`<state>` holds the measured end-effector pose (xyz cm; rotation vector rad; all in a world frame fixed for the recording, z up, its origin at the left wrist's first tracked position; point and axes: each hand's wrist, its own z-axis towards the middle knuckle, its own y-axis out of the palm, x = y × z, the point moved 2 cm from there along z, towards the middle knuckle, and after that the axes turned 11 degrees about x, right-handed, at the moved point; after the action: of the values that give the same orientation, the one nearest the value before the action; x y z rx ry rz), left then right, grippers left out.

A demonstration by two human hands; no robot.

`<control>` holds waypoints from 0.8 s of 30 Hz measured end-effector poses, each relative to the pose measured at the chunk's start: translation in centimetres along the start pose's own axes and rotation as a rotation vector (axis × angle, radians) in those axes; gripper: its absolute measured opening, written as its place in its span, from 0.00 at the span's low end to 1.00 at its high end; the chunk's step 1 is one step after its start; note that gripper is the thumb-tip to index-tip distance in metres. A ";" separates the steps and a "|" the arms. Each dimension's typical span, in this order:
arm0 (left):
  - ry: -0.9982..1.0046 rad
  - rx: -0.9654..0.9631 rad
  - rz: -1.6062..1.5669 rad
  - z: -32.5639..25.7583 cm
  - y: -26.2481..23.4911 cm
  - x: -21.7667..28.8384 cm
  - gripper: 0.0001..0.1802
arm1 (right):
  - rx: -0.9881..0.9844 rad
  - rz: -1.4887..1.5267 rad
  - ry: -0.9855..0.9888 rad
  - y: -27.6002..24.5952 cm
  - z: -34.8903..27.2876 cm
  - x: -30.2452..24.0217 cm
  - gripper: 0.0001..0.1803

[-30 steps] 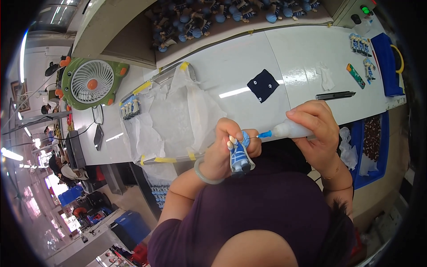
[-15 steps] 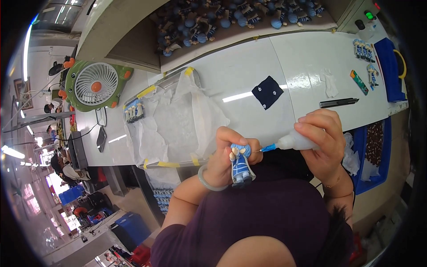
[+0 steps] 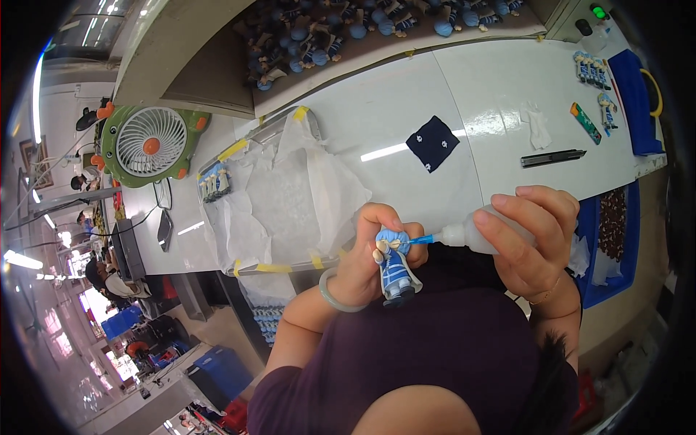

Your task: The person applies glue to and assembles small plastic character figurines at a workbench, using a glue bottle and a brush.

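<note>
A small blue-haired figurine (image 3: 395,272) in a blue and white outfit is pinched by my left hand (image 3: 359,264), upright with its feet down. In my right hand (image 3: 533,243) is a white squeeze bottle (image 3: 471,235), lying almost level and pointing left. Its blue needle tip (image 3: 420,240) reaches the figurine's head, near the neck and face; whether it touches cannot be made out. Beyond my left hand lies a tray (image 3: 272,267) lined with white sheets and taped in yellow, with several similar figurines (image 3: 214,183) at its left end.
A dark cloth (image 3: 433,143), a black utility knife (image 3: 553,158) and a green packet (image 3: 586,123) lie on the white table. A green fan (image 3: 151,145) stands at left. Many figurines fill the shelf (image 3: 391,67). Blue bins (image 3: 634,101) are at right.
The bottle's needle tip has moved left onto the figurine's head area, my right hand following with the bottle. My left hand still holds the figurine in nearly the same place.
</note>
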<state>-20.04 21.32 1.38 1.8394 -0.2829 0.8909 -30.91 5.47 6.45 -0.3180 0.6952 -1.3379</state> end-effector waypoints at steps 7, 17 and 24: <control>0.002 -0.003 0.020 0.0 0.1 0.0 0.20 | 0.023 -0.051 -0.054 -0.1 -0.1 -0.2 0.12; -0.001 0.007 0.029 -0.1 0.0 -0.1 0.20 | 0.079 -0.089 -0.110 -0.2 0.1 -0.5 0.11; -0.028 0.049 0.032 -0.2 0.0 -0.1 0.20 | 0.094 -0.121 -0.128 -0.5 0.4 -1.0 0.10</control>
<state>-20.17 21.43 1.39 1.8988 -0.3112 0.9022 -31.11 6.26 7.30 -0.3714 0.5117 -1.4468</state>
